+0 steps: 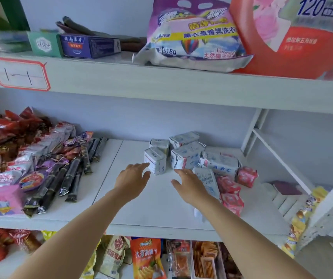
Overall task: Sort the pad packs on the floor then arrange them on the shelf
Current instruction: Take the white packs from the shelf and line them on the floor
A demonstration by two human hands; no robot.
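Observation:
Several white-and-blue pad packs [185, 156] sit clustered on the middle shelf [133, 198], toward the back. A small white pack [156, 162] stands at the front left of the cluster. My left hand [132, 179] reaches in with relaxed fingers, fingertips just short of that small pack. My right hand [189, 184] is open, its fingertips near the base of a larger white pack. Several pink pad packs [231, 191] lie in a row to the right of my right hand. A flat white pack [207, 182] leans beside my right wrist.
Snack packets [32, 166] and dark stick packs [70, 178] crowd the shelf's left half. The upper shelf holds a detergent bag [193, 35], a red jug [294, 33] and boxes [89, 46]. Snack bags [147, 258] fill the shelf below. A white rack [326, 214] stands at right.

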